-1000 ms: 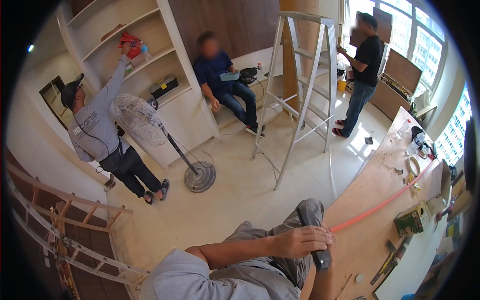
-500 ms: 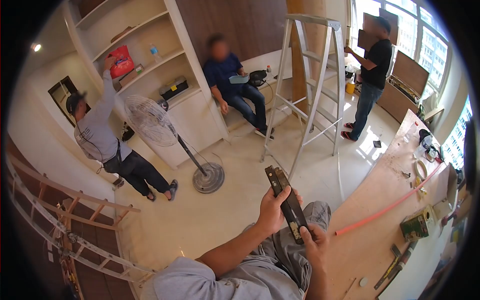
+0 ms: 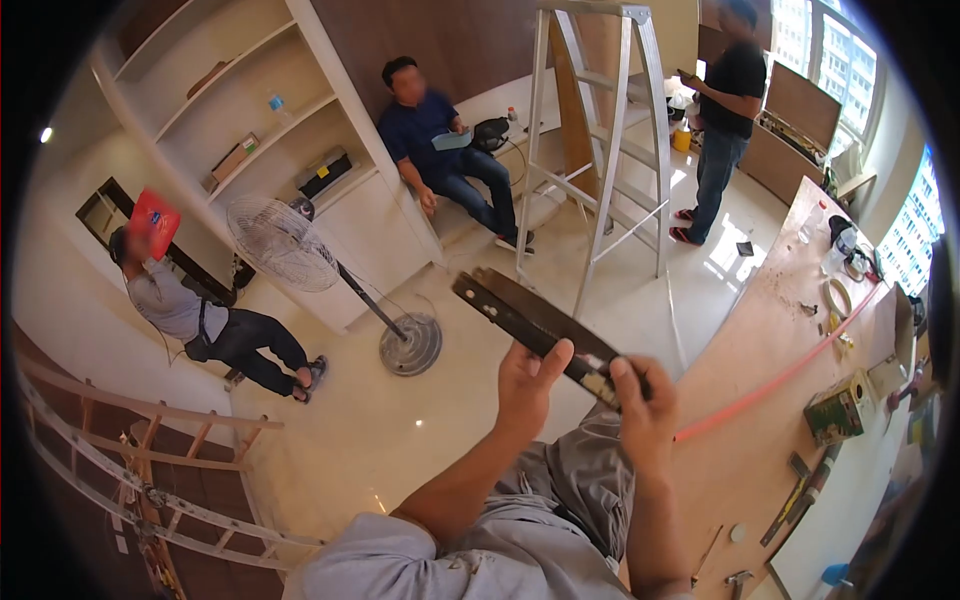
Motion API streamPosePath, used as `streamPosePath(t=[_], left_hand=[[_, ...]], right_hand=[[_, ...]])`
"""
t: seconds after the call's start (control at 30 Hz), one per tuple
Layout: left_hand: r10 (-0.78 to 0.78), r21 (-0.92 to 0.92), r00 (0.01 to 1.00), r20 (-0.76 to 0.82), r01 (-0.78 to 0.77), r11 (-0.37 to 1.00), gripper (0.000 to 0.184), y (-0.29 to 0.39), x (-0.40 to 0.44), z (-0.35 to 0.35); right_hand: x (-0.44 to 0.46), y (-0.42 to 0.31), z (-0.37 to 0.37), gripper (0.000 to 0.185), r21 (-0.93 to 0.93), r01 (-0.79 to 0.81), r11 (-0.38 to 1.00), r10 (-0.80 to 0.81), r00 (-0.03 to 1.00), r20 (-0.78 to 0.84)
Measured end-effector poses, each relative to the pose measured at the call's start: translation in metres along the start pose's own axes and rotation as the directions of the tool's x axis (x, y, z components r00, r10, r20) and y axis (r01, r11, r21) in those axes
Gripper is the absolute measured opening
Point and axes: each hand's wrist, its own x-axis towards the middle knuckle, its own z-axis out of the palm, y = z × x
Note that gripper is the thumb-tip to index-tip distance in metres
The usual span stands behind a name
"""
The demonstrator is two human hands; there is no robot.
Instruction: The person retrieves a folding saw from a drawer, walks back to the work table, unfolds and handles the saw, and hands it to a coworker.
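Note:
A long, dark, narrow bar [image 3: 530, 328] is held in front of my lap, slanting from upper left down to the right. It seems made of two flat pieces lying together, slightly apart at the far end, with pale round spots and a worn, light patch near the close end. My left hand [image 3: 530, 392] grips it near the middle from below, thumb along its side. At the lower right end, my right hand [image 3: 645, 408] is closed on it, thumb on the near face. Grey trousers [image 3: 580, 480] show beneath my hands.
At right, a wooden worktop [image 3: 760, 420] carries a pink tube [image 3: 780, 385], a tin can [image 3: 838, 408] and a hammer [image 3: 738, 580]. Ahead stand a stepladder [image 3: 600, 150] and a fan [image 3: 285, 245]. A ladder [image 3: 190, 515] lies at left. Three people are around the room.
The bar has swung from steep to a flatter slant, its far end moving left and up; both hands still hold it. The person at left has taken the red bag off the shelf.

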Motion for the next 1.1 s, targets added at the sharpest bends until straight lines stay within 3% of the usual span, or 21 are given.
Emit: streamPosePath(t=[0.07, 0.13, 0.2, 0.27, 0.43, 1.1], left_hand=[[0.075, 0.000, 0.996, 0.046, -0.075, 0.997, 0.023, 0.023, 0.007, 0.005], [0.170, 0.052, 0.979, 0.111, -0.176, 0.983, 0.020, 0.040, 0.013, 0.007], [0.136, 0.026, 0.980, 0.145, -0.142, 0.990, 0.020, 0.050, 0.015, 0.003], [0.096, 0.001, 0.979, 0.181, -0.098, 0.995, 0.021, 0.052, 0.015, 0.002], [-0.107, 0.042, 0.990, 0.089, 0.104, 0.994, 0.018, 0.031, 0.004, -0.009], [-0.163, 0.066, 0.978, 0.126, 0.156, 0.986, 0.021, 0.020, 0.002, -0.032]], right_hand=[[0.015, -0.025, -0.002, 0.022, 0.272, 0.032, 0.962, -0.049, 0.997, 0.056], [0.020, -0.036, -0.002, 0.023, 0.310, 0.050, 0.949, -0.083, 0.992, 0.095], [0.021, -0.042, 0.001, 0.023, 0.339, 0.019, 0.940, -0.068, 0.989, 0.132], [0.018, -0.031, -0.001, 0.023, 0.346, -0.035, 0.938, -0.028, 0.984, 0.174], [0.003, -0.005, -0.006, 0.023, 0.296, -0.157, 0.942, 0.101, 0.976, 0.196], [-0.009, 0.007, 0.001, 0.025, 0.255, -0.269, 0.929, 0.212, 0.950, 0.230]])
